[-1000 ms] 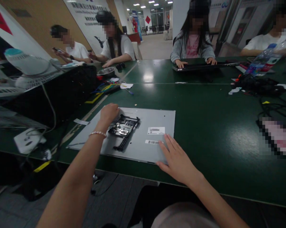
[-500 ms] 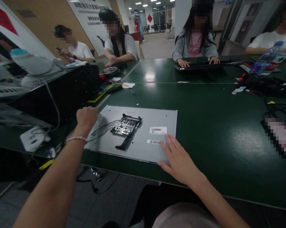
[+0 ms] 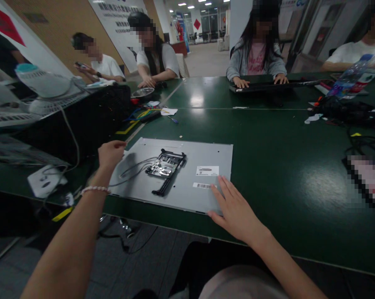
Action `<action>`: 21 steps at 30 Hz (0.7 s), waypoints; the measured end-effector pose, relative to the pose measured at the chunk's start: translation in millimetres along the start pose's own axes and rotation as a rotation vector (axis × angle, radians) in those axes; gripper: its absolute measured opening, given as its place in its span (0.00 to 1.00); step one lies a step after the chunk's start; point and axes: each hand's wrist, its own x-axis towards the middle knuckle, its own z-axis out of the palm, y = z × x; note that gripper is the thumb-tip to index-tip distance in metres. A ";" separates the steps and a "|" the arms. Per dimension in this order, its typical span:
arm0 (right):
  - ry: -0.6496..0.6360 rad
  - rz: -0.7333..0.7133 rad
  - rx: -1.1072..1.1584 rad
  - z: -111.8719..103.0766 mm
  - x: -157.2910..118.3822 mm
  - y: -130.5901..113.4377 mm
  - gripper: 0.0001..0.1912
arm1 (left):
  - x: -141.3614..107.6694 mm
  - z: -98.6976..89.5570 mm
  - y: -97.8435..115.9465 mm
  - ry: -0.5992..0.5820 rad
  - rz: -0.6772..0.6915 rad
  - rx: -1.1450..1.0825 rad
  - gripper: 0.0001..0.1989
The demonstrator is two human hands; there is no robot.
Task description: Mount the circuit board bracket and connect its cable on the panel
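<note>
A flat grey metal panel [image 3: 193,149] lies on the green table [image 3: 268,166] in front of me. On it rests a circuit board in a black bracket [image 3: 165,168], with thin cables running left. My right hand [image 3: 232,203] lies with fingers spread on the panel's lower right corner, close to a barcode label [image 3: 202,185] and a larger white label [image 3: 207,170]. Over the panel's left edge is my left hand [image 3: 111,153], its fingers closed together; what they hold, if anything, is too small to make out.
A black box [image 3: 103,120] and a white fan [image 3: 44,83] stand at the left, near coloured wires [image 3: 146,113]. A screwdriver [image 3: 172,119] lies behind the panel. Bottles [image 3: 352,77] and black cables [image 3: 346,109] are at right. Several people sit across the table.
My left hand has shifted slightly left and turned, so its fingertips now point right over the panel's edge. My right hand and the panel stay in place.
</note>
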 end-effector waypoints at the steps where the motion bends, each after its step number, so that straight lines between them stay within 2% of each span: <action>1: 0.001 -0.002 0.002 0.4 0.0 0.4 0.35 | -3.0 -0.2 -2.0 0.026 -0.045 -0.014 0.21; 3: 0.004 -0.003 0.004 1.2 -0.4 0.5 0.35 | -11.2 -0.8 -8.5 0.068 -0.133 -0.031 0.22; 5: 0.005 0.002 0.005 1.5 -1.6 -0.2 0.34 | -20.9 -1.4 -17.0 0.062 -0.163 -0.045 0.21; 11: -0.028 0.017 -0.007 -4.0 -6.1 -1.2 0.35 | -44.6 5.6 -33.0 -0.096 -0.092 -0.061 0.20; 16: -0.047 0.014 -0.008 -9.4 -16.1 8.6 0.35 | -58.4 18.0 -24.9 -0.144 -0.035 -0.131 0.26; 21: -0.036 0.018 0.017 -12.4 -36.9 26.6 0.35 | -68.7 24.0 -7.7 -0.144 -0.085 -0.236 0.25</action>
